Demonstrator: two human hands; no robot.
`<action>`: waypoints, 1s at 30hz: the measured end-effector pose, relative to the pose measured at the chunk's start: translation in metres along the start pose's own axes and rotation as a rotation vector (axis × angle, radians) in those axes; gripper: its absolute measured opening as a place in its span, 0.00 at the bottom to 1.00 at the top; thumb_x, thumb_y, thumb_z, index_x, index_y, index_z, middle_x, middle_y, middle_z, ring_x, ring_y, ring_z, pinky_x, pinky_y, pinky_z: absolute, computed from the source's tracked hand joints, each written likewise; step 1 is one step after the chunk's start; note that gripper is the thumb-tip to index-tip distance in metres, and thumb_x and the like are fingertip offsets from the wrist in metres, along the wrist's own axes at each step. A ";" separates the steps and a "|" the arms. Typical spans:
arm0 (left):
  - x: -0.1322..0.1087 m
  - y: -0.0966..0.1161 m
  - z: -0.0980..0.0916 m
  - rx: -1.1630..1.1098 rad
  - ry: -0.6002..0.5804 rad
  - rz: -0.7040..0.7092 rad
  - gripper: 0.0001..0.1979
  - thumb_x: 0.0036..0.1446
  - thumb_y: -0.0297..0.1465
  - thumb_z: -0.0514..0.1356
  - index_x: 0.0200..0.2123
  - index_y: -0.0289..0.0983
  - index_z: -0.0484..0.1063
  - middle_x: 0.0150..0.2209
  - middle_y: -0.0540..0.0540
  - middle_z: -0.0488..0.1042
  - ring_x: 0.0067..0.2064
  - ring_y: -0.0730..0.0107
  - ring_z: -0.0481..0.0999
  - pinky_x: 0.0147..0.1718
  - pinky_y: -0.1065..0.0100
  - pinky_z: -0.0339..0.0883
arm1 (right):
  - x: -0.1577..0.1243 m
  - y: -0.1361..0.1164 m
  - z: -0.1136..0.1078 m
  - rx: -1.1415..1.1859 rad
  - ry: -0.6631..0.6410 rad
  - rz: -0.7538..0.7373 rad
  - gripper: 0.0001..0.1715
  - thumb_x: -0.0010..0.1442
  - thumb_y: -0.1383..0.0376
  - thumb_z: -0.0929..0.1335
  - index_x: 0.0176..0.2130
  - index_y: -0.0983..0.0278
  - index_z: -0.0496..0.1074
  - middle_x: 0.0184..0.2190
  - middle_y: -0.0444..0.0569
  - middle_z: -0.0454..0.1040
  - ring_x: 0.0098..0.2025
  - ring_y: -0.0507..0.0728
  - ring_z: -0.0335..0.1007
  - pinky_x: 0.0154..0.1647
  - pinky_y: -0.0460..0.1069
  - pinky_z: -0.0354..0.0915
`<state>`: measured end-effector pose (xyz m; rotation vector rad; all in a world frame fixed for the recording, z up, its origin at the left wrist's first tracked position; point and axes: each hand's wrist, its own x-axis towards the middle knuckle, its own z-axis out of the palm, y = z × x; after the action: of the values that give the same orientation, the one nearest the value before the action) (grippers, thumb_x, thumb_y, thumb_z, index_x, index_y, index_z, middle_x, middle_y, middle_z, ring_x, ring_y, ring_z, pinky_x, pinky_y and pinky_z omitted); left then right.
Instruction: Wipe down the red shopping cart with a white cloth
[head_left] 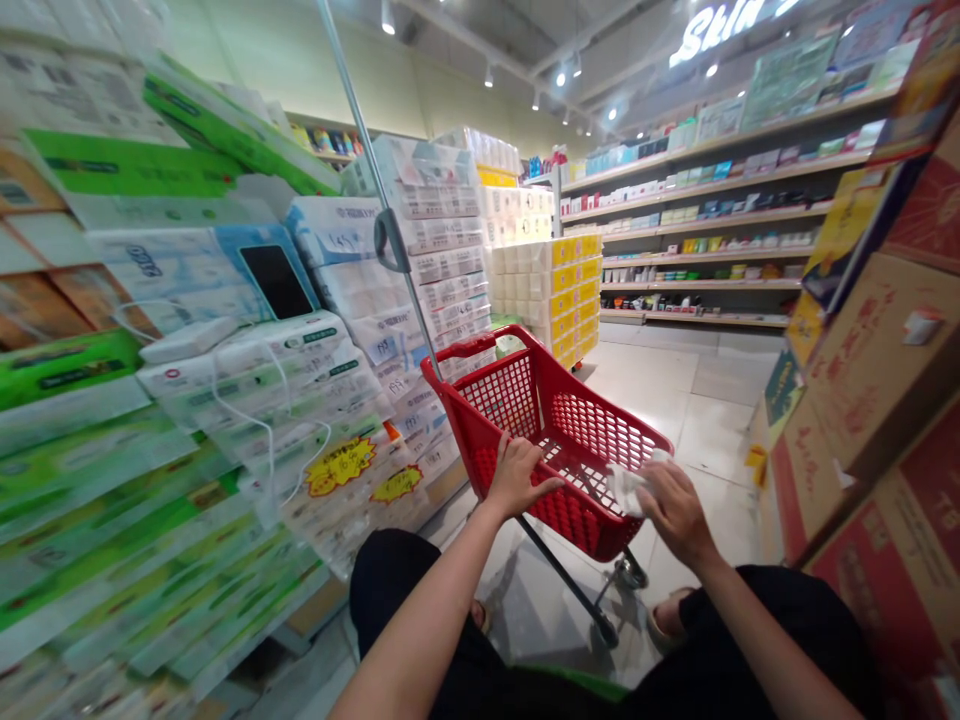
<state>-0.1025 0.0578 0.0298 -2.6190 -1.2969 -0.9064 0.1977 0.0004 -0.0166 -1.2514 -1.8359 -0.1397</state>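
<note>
A red plastic shopping cart (pixel 600 520) with latticed walls stands in front of my knees, its basket tilted in view. My left hand (pixel 517 478) holds the near rim, fingers hooked over it and thumb stretched to the right. At the right corner of the basket, my right hand (pixel 676 508) is closed around a crumpled white cloth (pixel 626 490), which lies against the rim. Part of the cloth is hidden under the fingers. A metal pole (pixel 367 150) with a grey clip rises at the cart's far left side.
Stacked tissue packs (pixel 247 390) fill the left, with a dark-screened phone (pixel 279 280) and a white cable (pixel 270 430) on top. Cardboard boxes (pixel 877 360) are piled at right. Yellow-and-white packs (pixel 574 295) stand beyond the cart, before stocked shelves (pixel 705 258). Tiled floor (pixel 645 375) runs between.
</note>
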 end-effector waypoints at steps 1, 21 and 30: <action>0.000 -0.003 -0.001 0.000 -0.002 0.000 0.23 0.56 0.56 0.56 0.38 0.41 0.67 0.42 0.47 0.68 0.53 0.60 0.64 0.68 0.49 0.34 | -0.008 -0.019 0.007 -0.004 0.010 -0.008 0.14 0.63 0.56 0.62 0.44 0.59 0.70 0.45 0.51 0.74 0.54 0.63 0.65 0.64 0.64 0.53; -0.020 -0.041 -0.031 -0.064 -0.031 -0.057 0.17 0.59 0.49 0.57 0.32 0.40 0.66 0.44 0.48 0.70 0.56 0.61 0.64 0.67 0.50 0.34 | 0.029 0.023 0.014 0.063 -0.086 0.031 0.19 0.67 0.54 0.59 0.51 0.57 0.68 0.53 0.49 0.72 0.61 0.60 0.60 0.64 0.62 0.54; -0.017 -0.035 -0.023 0.001 0.059 -0.165 0.15 0.62 0.43 0.55 0.29 0.40 0.66 0.38 0.48 0.70 0.58 0.60 0.63 0.67 0.49 0.40 | -0.028 -0.104 0.053 -0.005 0.034 0.014 0.17 0.66 0.59 0.61 0.53 0.56 0.67 0.51 0.49 0.72 0.60 0.63 0.59 0.61 0.63 0.55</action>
<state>-0.1480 0.0605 0.0332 -2.4935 -1.5145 -0.9976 0.0859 -0.0421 -0.0307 -1.2580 -1.7983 -0.1572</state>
